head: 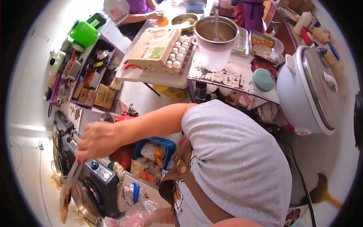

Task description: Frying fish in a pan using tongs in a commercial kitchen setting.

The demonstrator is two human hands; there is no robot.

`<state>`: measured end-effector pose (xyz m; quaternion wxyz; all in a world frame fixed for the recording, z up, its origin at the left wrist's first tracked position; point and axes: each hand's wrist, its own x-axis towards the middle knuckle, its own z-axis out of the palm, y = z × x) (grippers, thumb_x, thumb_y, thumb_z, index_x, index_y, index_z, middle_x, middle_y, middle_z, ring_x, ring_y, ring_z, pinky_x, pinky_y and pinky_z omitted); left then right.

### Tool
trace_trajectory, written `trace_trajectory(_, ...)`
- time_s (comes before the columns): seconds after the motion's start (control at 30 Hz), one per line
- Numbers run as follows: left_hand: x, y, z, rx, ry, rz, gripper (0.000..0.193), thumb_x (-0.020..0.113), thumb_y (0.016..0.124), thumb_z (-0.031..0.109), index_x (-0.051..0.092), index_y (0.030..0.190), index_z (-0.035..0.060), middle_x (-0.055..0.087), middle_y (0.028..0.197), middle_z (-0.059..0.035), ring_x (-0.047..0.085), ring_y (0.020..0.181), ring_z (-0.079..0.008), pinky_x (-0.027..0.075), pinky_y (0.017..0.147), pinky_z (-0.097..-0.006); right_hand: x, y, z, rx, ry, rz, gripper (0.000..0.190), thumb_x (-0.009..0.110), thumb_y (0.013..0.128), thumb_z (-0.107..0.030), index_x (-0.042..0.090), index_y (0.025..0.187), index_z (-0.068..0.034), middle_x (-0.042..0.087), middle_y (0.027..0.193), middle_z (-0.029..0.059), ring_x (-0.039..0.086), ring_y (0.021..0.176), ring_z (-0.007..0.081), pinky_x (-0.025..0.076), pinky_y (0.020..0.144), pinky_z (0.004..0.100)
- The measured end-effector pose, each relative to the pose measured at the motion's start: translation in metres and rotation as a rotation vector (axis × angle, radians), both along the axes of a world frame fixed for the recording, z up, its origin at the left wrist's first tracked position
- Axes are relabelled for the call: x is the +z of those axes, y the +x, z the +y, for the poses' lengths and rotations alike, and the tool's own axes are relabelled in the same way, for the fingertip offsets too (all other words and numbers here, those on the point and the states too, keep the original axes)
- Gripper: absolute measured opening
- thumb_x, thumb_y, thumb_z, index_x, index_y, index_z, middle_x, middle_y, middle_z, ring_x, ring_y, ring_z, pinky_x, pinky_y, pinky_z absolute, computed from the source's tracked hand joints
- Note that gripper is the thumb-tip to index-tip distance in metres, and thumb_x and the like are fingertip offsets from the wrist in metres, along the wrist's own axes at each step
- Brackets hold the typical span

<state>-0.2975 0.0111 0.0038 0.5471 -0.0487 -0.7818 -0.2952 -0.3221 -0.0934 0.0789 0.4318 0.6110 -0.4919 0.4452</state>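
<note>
My right hand (97, 140) grips metal tongs (72, 177), their tips pointing down. Between the tips is a browned, crumb-coated piece of food (64, 208). It hangs beside the rim of a metal pan (85, 200) on the black gas stove (103, 181). At the bottom edge, my left hand (136, 220) is wrapped in clear plastic, either a glove or a bag. The picture cuts off part of it, and its finger position cannot be made out. A crumpled foil packet with a blue strip (134, 194) lies just above it.
A blue crate (170, 146) with plastic bags stands near my waist. Egg trays (153, 48), a steel pot (215, 28) and a large lidded cooker (306, 88) occupy the tables. A co-worker's hand (154, 14) is at the far table. A black cable (300, 173) runs down the right.
</note>
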Motion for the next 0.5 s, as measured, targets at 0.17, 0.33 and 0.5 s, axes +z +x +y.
trace_trajectory(0.17, -0.012, -0.033, 0.048, -0.104, 0.042, 0.032, 0.029, 0.035, 0.092, 0.019, 0.048, 0.107, -0.0014, 0.056, 0.093, -0.0145, 0.056, 0.084, -0.0224, 0.047, 0.073, -0.0328, 0.013, -0.076, 0.108, -0.53, -0.026, 0.017, 0.018, 0.058, 0.077, -0.035, 0.054, 0.079, -0.017, 0.047, 0.06, -0.005, 0.052, 0.052, 0.0081, 0.038, 0.047, 0.0234)
trace_trajectory(0.33, -0.023, -0.059, 0.099, -0.149, 0.092, 0.065, 0.028, 0.035, 0.092, 0.019, 0.048, 0.107, -0.0012, 0.056, 0.092, -0.0142, 0.055, 0.084, -0.0223, 0.047, 0.074, -0.0327, 0.013, -0.124, 0.242, -1.036, -0.083, 0.019, 0.023, 0.065, 0.072, -0.04, 0.065, 0.085, -0.022, 0.057, 0.067, -0.0034, 0.055, 0.052, 0.0121, 0.04, 0.047, 0.026)
trace_trajectory(0.5, -0.037, -0.084, 0.147, -0.167, 0.129, 0.081, 0.028, 0.036, 0.091, 0.019, 0.049, 0.107, -0.0011, 0.056, 0.092, -0.014, 0.055, 0.084, -0.0221, 0.046, 0.074, -0.0326, 0.013, -0.124, 0.372, -1.501, 0.013, -0.062, 0.029, 0.063, 0.075, -0.041, 0.061, 0.09, -0.016, 0.062, 0.073, -0.0006, 0.06, 0.058, 0.0194, 0.045, 0.051, 0.0319)
